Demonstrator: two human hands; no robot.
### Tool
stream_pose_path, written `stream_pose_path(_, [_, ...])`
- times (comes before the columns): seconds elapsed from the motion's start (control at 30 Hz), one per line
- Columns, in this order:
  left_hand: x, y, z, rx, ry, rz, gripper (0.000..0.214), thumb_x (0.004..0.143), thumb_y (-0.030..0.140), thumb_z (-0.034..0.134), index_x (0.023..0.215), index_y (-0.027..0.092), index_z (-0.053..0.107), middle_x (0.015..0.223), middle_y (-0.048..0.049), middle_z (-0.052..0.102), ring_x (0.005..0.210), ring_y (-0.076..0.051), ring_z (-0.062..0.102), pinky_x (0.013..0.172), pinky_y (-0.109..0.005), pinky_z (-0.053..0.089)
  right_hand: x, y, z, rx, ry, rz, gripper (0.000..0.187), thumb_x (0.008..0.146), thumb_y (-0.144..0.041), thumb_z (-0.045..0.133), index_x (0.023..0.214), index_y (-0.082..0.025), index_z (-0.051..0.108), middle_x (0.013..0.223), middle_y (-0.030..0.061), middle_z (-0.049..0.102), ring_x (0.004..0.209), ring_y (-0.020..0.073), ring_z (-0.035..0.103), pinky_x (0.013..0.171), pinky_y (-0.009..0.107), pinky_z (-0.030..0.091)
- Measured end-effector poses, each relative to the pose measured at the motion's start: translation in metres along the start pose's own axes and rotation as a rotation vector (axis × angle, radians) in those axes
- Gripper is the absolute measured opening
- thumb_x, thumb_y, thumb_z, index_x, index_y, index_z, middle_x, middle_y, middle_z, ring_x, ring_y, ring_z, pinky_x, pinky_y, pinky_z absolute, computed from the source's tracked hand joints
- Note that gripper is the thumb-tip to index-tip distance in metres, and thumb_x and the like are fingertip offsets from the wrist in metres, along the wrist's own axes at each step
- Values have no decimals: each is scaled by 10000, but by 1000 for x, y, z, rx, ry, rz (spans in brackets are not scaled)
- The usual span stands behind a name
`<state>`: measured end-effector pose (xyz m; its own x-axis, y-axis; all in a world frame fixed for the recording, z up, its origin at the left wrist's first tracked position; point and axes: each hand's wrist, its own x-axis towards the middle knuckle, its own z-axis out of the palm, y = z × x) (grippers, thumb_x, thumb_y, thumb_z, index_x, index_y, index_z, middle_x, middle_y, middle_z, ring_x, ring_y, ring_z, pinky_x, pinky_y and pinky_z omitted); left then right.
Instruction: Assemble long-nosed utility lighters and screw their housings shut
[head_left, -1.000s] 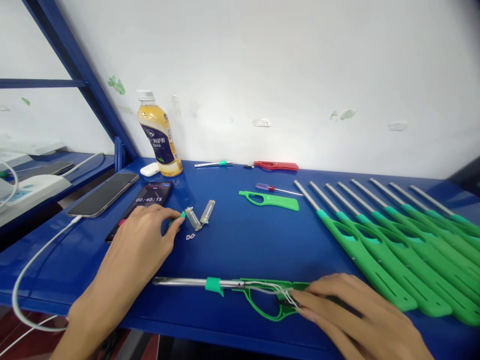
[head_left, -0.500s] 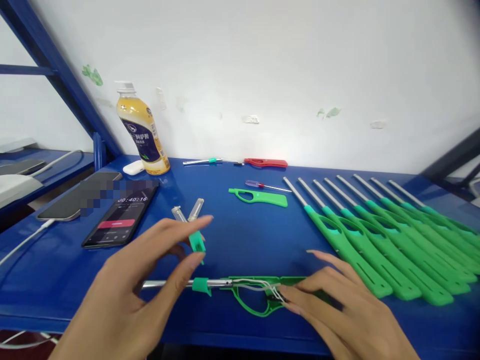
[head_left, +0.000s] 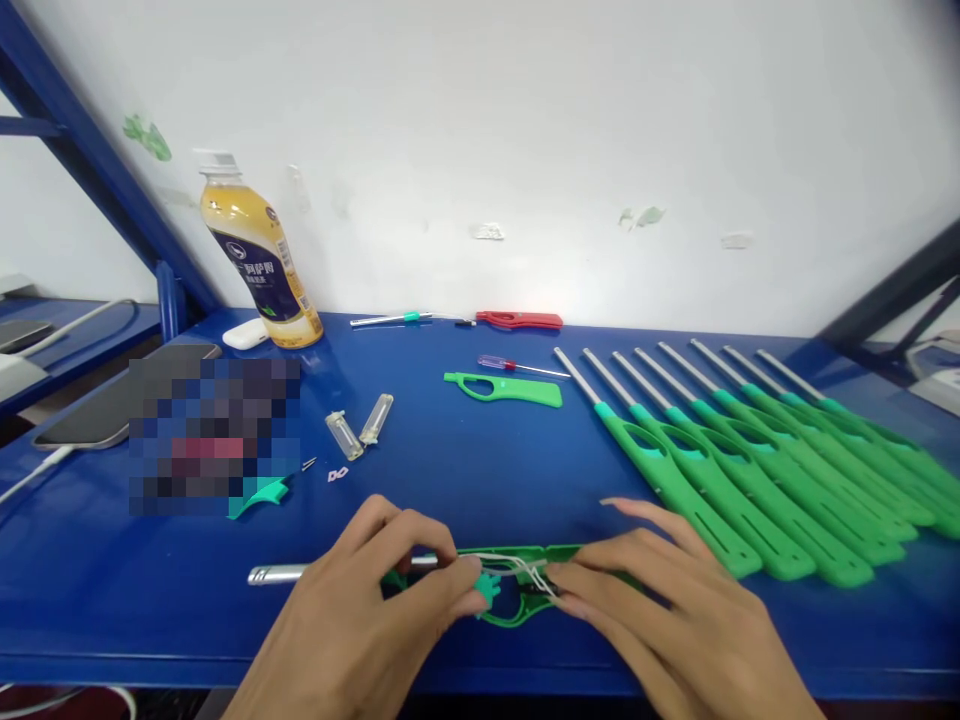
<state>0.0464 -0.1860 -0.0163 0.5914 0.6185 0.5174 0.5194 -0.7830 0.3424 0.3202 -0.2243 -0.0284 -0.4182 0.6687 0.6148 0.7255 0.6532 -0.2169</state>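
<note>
In front of me lies an opened green lighter shell with a metal tube pointing left. My left hand pinches a small teal plastic piece over the shell's finger loop. White wires run along the shell to my right hand. Its thumb and fingertips press the wires and a dark part at the shell's middle; its index finger is raised. My right hand hides the shell's handle end. My left hand covers part of the tube and its teal collar.
Two clear fuel tanks, a teal part and tiny bits lie left. Behind are a green half-shell, screwdriver and red lighter shell. Several green lighters stand in a row at right; bottle and phone at left.
My left hand has moved right and down, bringing the teal piece onto the open shell. The fuel tanks and another teal part are now uncovered. My right hand stays at the wires.
</note>
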Motion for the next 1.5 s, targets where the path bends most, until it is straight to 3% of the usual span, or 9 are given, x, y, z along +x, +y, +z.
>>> stream_pose_path(0.13, [-6,-1,-5,145,-58,18,285,1065,105,497,1040,252,738,988,-34,684,757,-150,569,661,-235,570,-4,1,-1,-4,-32,18,179,1094,-224,612,1078,-282,780,945,-94,792,862,48,764,1276,223,297])
stream_pose_path(0.23, [-9,-2,-7,214,-71,28,340,1035,92,479,1126,289,740,1022,-31,687,783,-166,601,615,-248,533,-7,1,-2,-3,-64,30,159,1064,-207,658,1132,-298,769,996,-93,794,878,56,765,1276,247,321])
stream_pose_path(0.33, [-9,-4,-7,195,-57,55,359,1010,70,494,1175,289,727,1003,-29,695,771,-168,612,581,-247,511,-8,1,-2,-7,-67,37,172,1068,-201,650,1141,-304,766,1008,-89,804,886,70,768,1268,272,353])
stream_pose_path(0.47, [-9,-6,-1,190,-89,43,441,970,-11,490,1230,275,702,1013,-29,726,780,-181,618,616,-265,547,-8,1,-2,6,-70,28,173,1064,-190,655,1138,-300,767,1012,-95,803,887,59,762,1282,244,303])
stream_pose_path(0.73, [-15,-2,15,220,-3,30,428,1005,-5,498,1252,291,685,1063,-7,758,825,-189,654,735,-309,584,-6,0,-2,0,-65,15,178,1073,-181,639,1113,-292,772,1022,-102,809,888,50,763,1267,229,302])
stream_pose_path(0.97, [-12,-7,17,245,-102,133,433,975,22,484,1311,231,660,1090,-58,750,827,-212,620,603,-280,554,-7,0,-2,-5,-64,35,168,1055,-188,673,1128,-301,773,1020,-103,811,888,57,769,1248,254,352])
stream_pose_path(1.07, [-14,-6,18,267,-95,114,378,991,67,481,1281,219,671,1097,-79,731,838,-228,613,584,-299,543,-7,-1,-2,-17,-55,25,170,1054,-193,671,1122,-304,780,1012,-96,816,876,68,774,1227,275,397])
stream_pose_path(1.3, [-13,-3,22,280,-60,78,479,916,-69,460,1232,220,677,1042,-59,709,833,-221,590,600,-307,506,5,-5,-3,-46,9,0,216,1094,-205,598,1023,-288,785,949,-86,828,802,79,776,1129,285,485])
stream_pose_path(1.5, [-13,-6,27,176,-55,55,405,975,-33,498,1235,230,663,1024,-48,706,823,-212,568,628,-306,535,8,-3,-3,-14,-68,-16,248,1123,-211,541,1003,-263,752,943,-74,817,794,78,767,1125,309,480])
